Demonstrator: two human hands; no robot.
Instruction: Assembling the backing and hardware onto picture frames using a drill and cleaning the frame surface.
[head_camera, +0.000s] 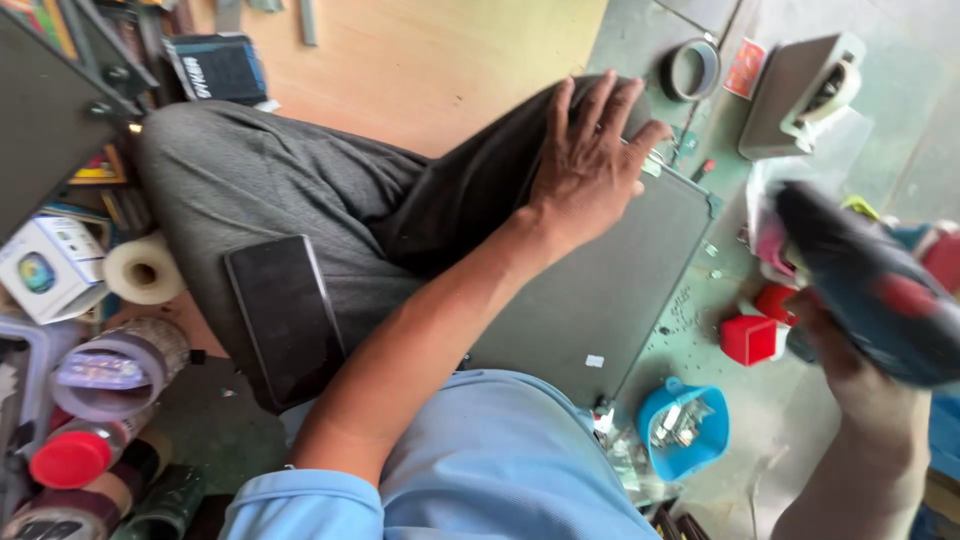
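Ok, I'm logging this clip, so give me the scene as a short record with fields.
Setting: person seated cross-legged on a floor among tools
Left hand: flat, fingers spread, on the knee at the edge of a grey panel
Right hand: grips a blue power tool, blurred
On the thigh: dark phone
Nearby: blue tub holding small metal parts, red box, tape roll

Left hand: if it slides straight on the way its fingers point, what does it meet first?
Probably the grey tape roll. The left hand lies flat over a knee and the grey panel, fingers aimed up-right. Depth is unclear; it may pass over it.
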